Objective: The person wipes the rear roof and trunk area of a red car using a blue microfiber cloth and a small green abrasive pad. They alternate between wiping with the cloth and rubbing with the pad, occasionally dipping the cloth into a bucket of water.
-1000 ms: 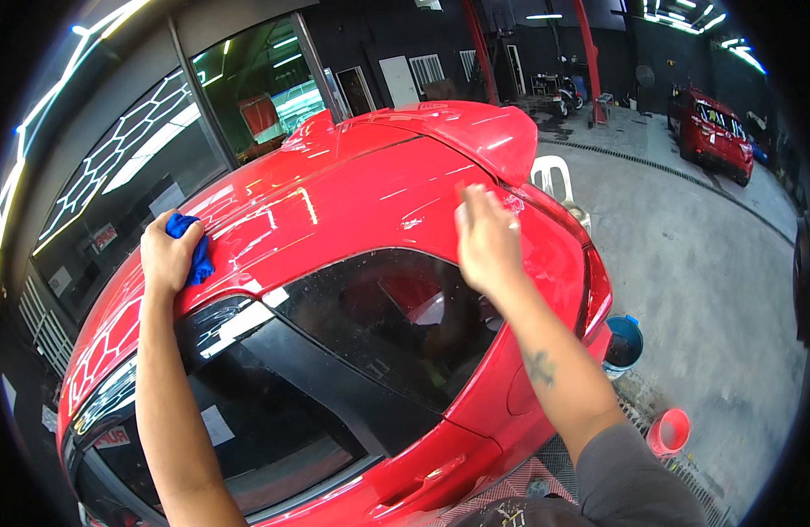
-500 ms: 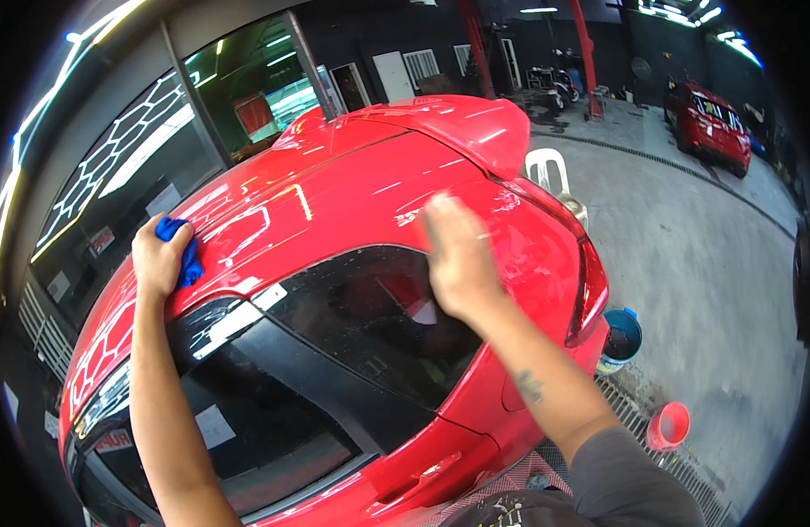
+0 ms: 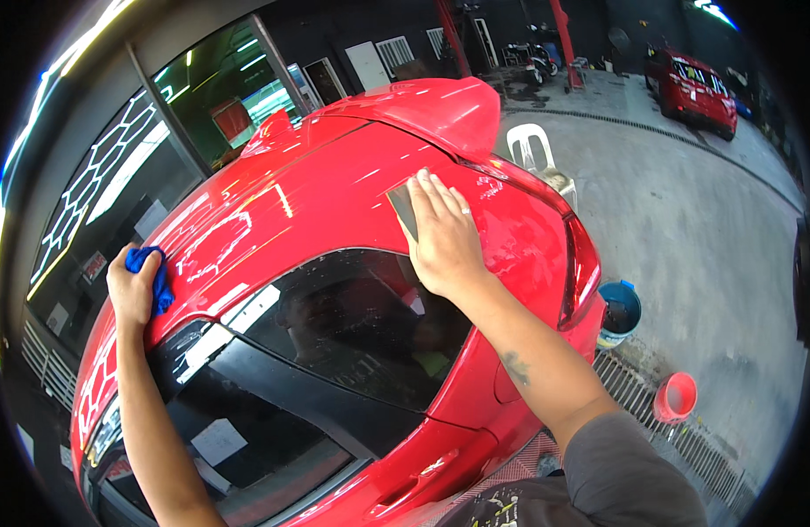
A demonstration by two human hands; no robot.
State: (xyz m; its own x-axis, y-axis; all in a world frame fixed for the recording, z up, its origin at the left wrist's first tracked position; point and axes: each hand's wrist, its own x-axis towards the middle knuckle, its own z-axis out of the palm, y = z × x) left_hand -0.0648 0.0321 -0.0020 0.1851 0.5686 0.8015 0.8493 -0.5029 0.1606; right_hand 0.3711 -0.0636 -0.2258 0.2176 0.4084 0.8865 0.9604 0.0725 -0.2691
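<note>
Beneath the straight fingers of my right hand (image 3: 444, 235): grey pad (image 3: 403, 209), seemingly against the red car (image 3: 326, 193), pinch I can't tell | left hand (image 3: 131, 288) curled round blue cloth (image 3: 162, 288) | rubbing looks under way, amount done or left unclear

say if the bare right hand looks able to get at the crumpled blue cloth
Probably yes: only glossy red car roof seems to lie between the right hand, over a flat grey pad, and the crumpled blue cloth. The left hand grips it, though, and would likely need to loosen.
</note>
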